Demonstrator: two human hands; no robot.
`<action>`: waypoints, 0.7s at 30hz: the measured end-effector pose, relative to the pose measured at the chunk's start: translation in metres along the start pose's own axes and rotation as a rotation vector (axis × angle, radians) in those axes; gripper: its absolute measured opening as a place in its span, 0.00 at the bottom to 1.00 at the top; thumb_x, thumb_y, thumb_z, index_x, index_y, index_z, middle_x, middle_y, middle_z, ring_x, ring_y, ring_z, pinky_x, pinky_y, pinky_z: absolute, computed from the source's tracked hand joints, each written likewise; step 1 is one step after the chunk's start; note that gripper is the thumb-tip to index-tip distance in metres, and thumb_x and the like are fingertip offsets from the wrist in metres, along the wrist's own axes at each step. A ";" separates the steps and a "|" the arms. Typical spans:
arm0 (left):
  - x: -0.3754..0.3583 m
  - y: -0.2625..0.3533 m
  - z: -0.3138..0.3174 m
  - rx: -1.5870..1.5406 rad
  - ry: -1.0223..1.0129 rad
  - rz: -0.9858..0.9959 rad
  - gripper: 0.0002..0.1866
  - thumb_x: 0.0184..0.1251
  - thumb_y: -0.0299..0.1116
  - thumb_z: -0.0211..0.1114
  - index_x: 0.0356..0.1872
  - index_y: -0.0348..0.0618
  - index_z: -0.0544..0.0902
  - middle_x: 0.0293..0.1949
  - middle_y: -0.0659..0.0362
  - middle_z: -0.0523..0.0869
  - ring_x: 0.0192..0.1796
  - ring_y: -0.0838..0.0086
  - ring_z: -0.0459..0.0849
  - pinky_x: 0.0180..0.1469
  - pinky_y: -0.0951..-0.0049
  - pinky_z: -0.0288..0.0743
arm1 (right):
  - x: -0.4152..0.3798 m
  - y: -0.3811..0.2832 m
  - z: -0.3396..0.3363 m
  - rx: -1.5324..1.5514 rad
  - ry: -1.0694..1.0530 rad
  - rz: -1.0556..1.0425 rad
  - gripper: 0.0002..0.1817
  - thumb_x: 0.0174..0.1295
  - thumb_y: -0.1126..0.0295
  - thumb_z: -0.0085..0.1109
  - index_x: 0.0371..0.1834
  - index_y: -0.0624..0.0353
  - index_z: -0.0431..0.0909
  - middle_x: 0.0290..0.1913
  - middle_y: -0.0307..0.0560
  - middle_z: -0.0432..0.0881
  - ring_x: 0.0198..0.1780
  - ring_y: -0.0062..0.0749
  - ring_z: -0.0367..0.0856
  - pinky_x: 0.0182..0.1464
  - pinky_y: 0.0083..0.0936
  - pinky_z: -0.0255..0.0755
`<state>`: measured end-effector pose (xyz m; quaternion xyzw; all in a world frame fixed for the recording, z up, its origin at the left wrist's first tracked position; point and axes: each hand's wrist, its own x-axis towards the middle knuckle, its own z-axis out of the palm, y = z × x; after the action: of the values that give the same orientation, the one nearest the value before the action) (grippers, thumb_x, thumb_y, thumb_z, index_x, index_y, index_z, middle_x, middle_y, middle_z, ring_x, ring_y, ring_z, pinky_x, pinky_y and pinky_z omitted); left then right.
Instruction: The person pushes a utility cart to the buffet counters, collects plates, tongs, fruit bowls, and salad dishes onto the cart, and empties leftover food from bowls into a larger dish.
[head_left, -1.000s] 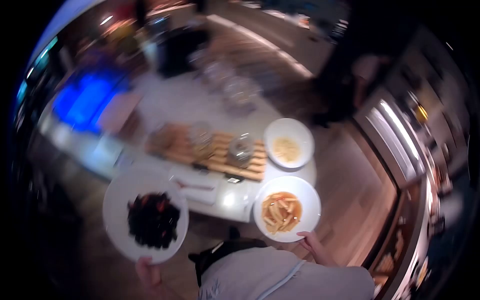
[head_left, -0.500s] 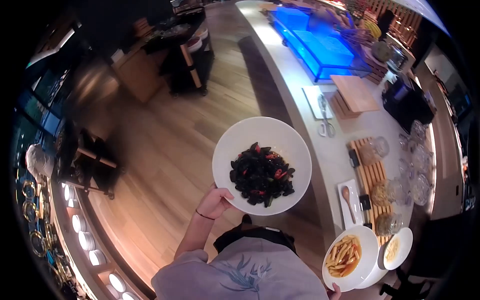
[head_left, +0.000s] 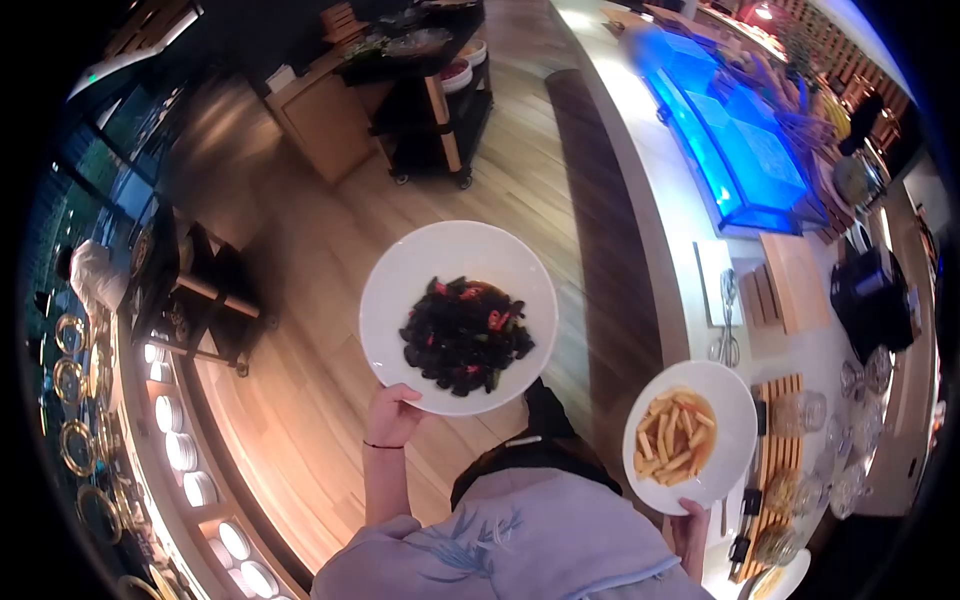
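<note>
My left hand (head_left: 396,414) grips the lower left rim of a wide white bowl (head_left: 400,280), thumb over the edge. In it lies a dark heap of what looks like black fungus (head_left: 465,340) with red chili slices. My right hand (head_left: 690,522) is closed on the lower rim of a second white bowl (head_left: 738,420), held over the counter's near edge. Pale yellow strips (head_left: 676,440) in reddish sauce fill its middle. Both bowls are held up, tilted toward me, and the fingers beneath them are hidden.
A white counter (head_left: 640,180) runs along my right with a blue-lit display (head_left: 745,150), tongs (head_left: 727,310), glass jars (head_left: 798,410) on a slatted board and another white bowl (head_left: 790,580). Dark carts (head_left: 430,130) stand ahead on the wooden floor. Plate stacks (head_left: 180,450) fill shelves at left, near another person (head_left: 98,275).
The right bowl has risen and moved forward from near the counter's front end. The left bowl has shifted left in view. My view has turned and advanced along the counter.
</note>
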<state>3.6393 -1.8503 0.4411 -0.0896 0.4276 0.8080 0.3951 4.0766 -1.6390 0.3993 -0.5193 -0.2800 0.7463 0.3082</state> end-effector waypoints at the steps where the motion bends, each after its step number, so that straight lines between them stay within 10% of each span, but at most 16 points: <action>1: 0.008 0.013 -0.004 -0.003 0.021 0.013 0.31 0.39 0.17 0.49 0.54 0.35 0.63 0.47 0.48 0.74 0.44 0.57 0.78 0.37 0.57 0.79 | 0.015 -0.013 0.031 -0.058 -0.043 0.015 0.35 0.39 0.80 0.52 0.57 0.62 0.55 0.52 0.51 0.68 0.53 0.42 0.70 0.54 0.34 0.68; 2: 0.018 0.032 -0.017 -0.037 0.033 0.055 0.32 0.39 0.17 0.49 0.55 0.36 0.62 0.48 0.49 0.73 0.47 0.56 0.77 0.40 0.55 0.78 | 0.032 -0.010 0.071 0.032 -0.004 -0.018 0.33 0.37 0.83 0.53 0.54 0.62 0.59 0.46 0.50 0.71 0.42 0.40 0.76 0.38 0.30 0.77; 5: 0.036 0.057 -0.014 -0.049 0.097 0.125 0.32 0.40 0.18 0.48 0.56 0.36 0.63 0.52 0.50 0.72 0.54 0.57 0.72 0.50 0.52 0.73 | 0.101 -0.030 0.126 -0.085 -0.111 0.028 0.31 0.38 0.82 0.53 0.53 0.62 0.60 0.43 0.50 0.72 0.42 0.38 0.76 0.35 0.28 0.77; 17: 0.128 0.147 -0.049 -0.232 0.445 0.272 0.31 0.38 0.16 0.48 0.53 0.35 0.66 0.49 0.52 0.75 0.51 0.59 0.74 0.51 0.58 0.71 | 0.268 -0.062 0.366 -0.284 -0.434 0.101 0.27 0.42 0.84 0.51 0.51 0.66 0.61 0.45 0.52 0.72 0.46 0.41 0.75 0.45 0.36 0.74; 21: 0.168 0.181 -0.063 -0.230 0.285 0.337 0.30 0.42 0.17 0.48 0.55 0.34 0.63 0.52 0.51 0.72 0.54 0.58 0.71 0.53 0.55 0.70 | 0.287 -0.052 0.442 -0.304 -0.502 0.158 0.29 0.42 0.83 0.52 0.53 0.66 0.61 0.46 0.51 0.72 0.46 0.41 0.75 0.46 0.37 0.73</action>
<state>3.3851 -1.8620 0.4332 -0.1743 0.3929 0.8852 0.1776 3.5894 -1.4328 0.3996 -0.3791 -0.4147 0.8224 0.0889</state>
